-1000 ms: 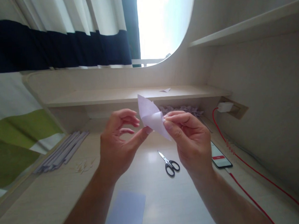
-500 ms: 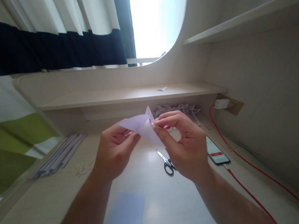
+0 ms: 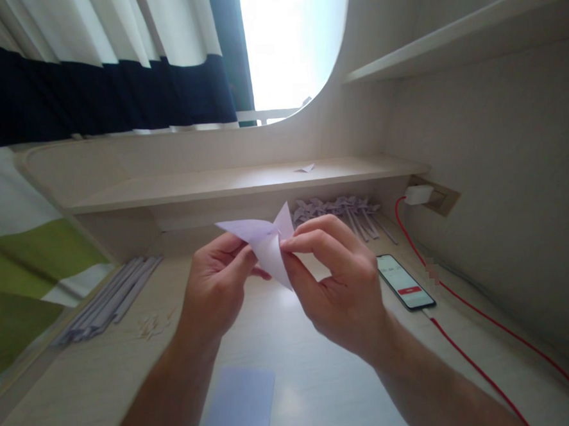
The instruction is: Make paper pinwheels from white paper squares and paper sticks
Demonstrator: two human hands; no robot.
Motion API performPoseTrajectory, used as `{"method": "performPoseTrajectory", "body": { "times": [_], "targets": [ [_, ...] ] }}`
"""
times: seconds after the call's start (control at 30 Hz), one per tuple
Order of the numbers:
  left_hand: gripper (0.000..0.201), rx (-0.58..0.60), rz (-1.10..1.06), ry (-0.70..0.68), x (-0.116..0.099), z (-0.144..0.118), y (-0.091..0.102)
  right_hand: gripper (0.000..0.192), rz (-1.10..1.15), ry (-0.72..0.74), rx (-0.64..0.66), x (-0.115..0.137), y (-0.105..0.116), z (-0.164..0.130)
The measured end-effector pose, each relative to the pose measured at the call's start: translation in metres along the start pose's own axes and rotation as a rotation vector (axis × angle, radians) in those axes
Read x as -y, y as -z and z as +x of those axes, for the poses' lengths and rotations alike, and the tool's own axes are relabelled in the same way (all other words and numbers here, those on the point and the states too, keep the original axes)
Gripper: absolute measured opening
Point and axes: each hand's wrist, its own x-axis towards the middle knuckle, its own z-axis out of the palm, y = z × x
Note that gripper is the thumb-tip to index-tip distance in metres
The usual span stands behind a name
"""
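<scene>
A pale purple paper pinwheel point(image 3: 269, 249) is held up above the desk between both hands, its pointed blades curling toward the middle. My left hand point(image 3: 221, 281) pinches it from the left, with the fingertips partly behind the paper. My right hand point(image 3: 339, 277) closes thumb and fingers on its right side near the centre; whatever else may be between those fingertips is too small to make out. Below, a flat sheet of the same pale paper point(image 3: 241, 405) lies on the desk near the front edge of the view.
Rolled paper sticks point(image 3: 116, 297) lie at the left beside small pale pieces point(image 3: 154, 324). Finished-looking pinwheels on sticks point(image 3: 337, 210) are heaped under the shelf point(image 3: 205, 182). A phone point(image 3: 407, 282) with a red cable point(image 3: 477, 371) lies at the right.
The pinwheel has turned a little, and my right hand has shifted left along with it. The scissors seen earlier are now hidden behind my right hand.
</scene>
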Motion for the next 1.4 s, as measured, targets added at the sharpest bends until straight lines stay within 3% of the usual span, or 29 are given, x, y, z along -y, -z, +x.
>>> {"method": "performPoseTrajectory", "body": {
  "times": [0.37,0.47,0.57,0.7,0.9,1.13,1.3,1.4],
  "targets": [
    [0.017,-0.011,-0.014,-0.009,-0.003,-0.002,-0.002,0.009,0.095,-0.088,-0.050,-0.003,-0.001,0.002],
    [0.015,-0.034,0.026,-0.065,-0.003,-0.005,-0.003,0.009,0.178,-0.214,-0.054,-0.008,-0.001,0.004],
    [0.016,-0.146,0.115,-0.153,-0.006,-0.011,-0.008,0.005,0.391,-0.401,0.006,-0.018,-0.001,0.006],
    [0.017,-0.285,0.238,-0.313,-0.016,-0.018,-0.017,0.013,0.709,-0.618,0.095,-0.033,-0.005,0.007],
    [0.012,-0.265,0.343,-0.411,-0.026,-0.023,-0.018,0.020,0.987,-0.809,0.176,-0.035,-0.011,0.006],
    [0.026,-0.246,0.444,-0.552,-0.026,-0.027,-0.013,0.028,1.177,-0.821,0.242,-0.026,-0.011,0.010],
    [0.031,-0.225,0.498,-0.758,-0.026,-0.021,-0.011,0.029,1.260,-0.881,0.236,-0.025,-0.011,0.008],
    [0.034,-0.226,0.495,-0.763,-0.026,-0.019,-0.010,0.024,1.284,-0.879,0.258,-0.025,-0.011,0.007]
  ]
}}
